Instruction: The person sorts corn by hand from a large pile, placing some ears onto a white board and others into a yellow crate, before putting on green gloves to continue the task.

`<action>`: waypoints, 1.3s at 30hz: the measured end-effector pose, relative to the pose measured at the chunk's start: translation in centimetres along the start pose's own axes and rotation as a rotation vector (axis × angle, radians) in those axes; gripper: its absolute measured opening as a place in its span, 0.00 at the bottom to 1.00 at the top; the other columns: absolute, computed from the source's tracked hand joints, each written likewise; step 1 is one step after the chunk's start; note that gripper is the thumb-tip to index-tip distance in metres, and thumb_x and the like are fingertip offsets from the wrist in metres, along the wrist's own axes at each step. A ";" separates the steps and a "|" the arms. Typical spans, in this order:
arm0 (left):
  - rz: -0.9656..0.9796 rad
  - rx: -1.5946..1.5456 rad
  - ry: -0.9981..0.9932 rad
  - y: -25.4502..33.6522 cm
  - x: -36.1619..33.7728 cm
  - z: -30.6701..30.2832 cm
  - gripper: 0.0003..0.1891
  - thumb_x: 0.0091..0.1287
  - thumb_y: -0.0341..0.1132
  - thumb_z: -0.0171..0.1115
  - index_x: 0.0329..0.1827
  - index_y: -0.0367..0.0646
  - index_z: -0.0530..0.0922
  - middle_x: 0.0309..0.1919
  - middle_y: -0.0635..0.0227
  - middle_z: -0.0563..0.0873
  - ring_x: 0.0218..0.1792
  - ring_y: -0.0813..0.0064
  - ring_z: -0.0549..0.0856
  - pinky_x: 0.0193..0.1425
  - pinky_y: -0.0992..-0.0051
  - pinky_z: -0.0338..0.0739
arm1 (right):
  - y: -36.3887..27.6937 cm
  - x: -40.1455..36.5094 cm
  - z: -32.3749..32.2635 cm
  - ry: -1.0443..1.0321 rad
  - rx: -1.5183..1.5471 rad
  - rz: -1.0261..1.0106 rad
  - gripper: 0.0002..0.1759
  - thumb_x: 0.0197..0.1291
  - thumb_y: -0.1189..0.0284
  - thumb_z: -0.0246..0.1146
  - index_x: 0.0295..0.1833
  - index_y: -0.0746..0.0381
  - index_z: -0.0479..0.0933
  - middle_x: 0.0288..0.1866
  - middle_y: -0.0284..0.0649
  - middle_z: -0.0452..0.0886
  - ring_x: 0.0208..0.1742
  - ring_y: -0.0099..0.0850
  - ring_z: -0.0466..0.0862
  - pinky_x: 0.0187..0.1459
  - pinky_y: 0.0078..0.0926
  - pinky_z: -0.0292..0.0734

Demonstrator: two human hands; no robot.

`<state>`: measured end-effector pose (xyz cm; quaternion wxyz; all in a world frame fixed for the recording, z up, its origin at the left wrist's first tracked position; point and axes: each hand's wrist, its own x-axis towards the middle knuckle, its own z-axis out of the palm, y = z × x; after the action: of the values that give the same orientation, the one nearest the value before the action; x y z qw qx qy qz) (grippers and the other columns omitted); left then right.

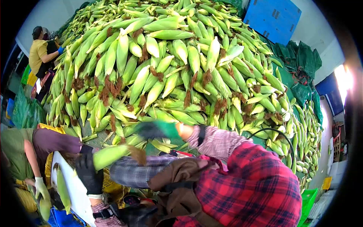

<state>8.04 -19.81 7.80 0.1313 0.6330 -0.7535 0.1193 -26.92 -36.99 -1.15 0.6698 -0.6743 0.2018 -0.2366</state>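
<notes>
My left hand, in a black glove with a white cuff, is closed around the butt end of a green husked ear of corn. Brown silk hangs from the ear's right end. Above it, my right hand, in a green and black glove, is smeared by motion in front of the corn pile. A blurred green shape lies just below that glove; whether the fingers grip it cannot be made out. Another ear of corn lies against a white board, left of my left hand.
A tall pile of unhusked corn fills the middle. At lower left, a co-worker's pale-gloved hand holds an ear. A person in yellow works at the far left. A blue panel and green sacks stand at upper right.
</notes>
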 end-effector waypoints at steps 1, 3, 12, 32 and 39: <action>-0.086 0.142 0.017 -2.0 -1.4 0.5 0.44 0.45 0.30 0.76 0.73 0.44 0.74 0.63 0.50 0.79 0.67 0.42 0.75 0.76 0.47 0.67 | -0.1 -1.7 -4.4 0.196 -0.333 0.092 0.27 0.73 0.59 0.66 0.69 0.65 0.77 0.57 0.49 0.87 0.56 0.41 0.86 0.61 0.36 0.80; -0.184 0.156 0.001 -6.2 -4.1 0.1 0.40 0.47 0.28 0.74 0.69 0.42 0.75 0.57 0.49 0.82 0.62 0.42 0.77 0.70 0.50 0.71 | -0.8 -5.7 -12.5 0.577 -0.875 0.323 0.30 0.69 0.62 0.69 0.71 0.66 0.75 0.53 0.53 0.88 0.56 0.50 0.87 0.61 0.40 0.81; -0.661 0.253 -0.139 -17.4 -17.4 -0.1 0.45 0.32 0.27 0.83 0.63 0.44 0.78 0.47 0.54 0.85 0.51 0.45 0.84 0.55 0.52 0.79 | 9.9 -19.9 -33.2 1.172 -0.890 0.836 0.50 0.48 0.49 0.82 0.69 0.71 0.73 0.59 0.58 0.85 0.58 0.52 0.86 0.58 0.44 0.83; -0.344 0.198 0.140 -8.0 -6.4 -3.4 0.44 0.59 0.31 0.73 0.82 0.42 0.66 0.79 0.52 0.70 0.80 0.50 0.67 0.84 0.55 0.58 | -1.6 -5.3 1.1 0.363 -0.421 0.300 0.43 0.45 0.55 0.83 0.64 0.66 0.78 0.55 0.48 0.87 0.55 0.39 0.86 0.59 0.37 0.80; 0.161 0.148 0.058 1.8 0.1 -1.8 0.44 0.50 0.39 0.79 0.75 0.48 0.74 0.72 0.53 0.76 0.76 0.48 0.71 0.82 0.44 0.60 | -3.9 6.5 10.6 0.023 -0.878 -0.239 0.35 0.51 0.53 0.78 0.59 0.64 0.80 0.51 0.55 0.85 0.52 0.55 0.85 0.55 0.48 0.80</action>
<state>6.36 -18.99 9.54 0.0959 0.5748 -0.7869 0.2028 -15.61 -32.16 3.12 0.2861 -0.9103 0.2114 -0.2117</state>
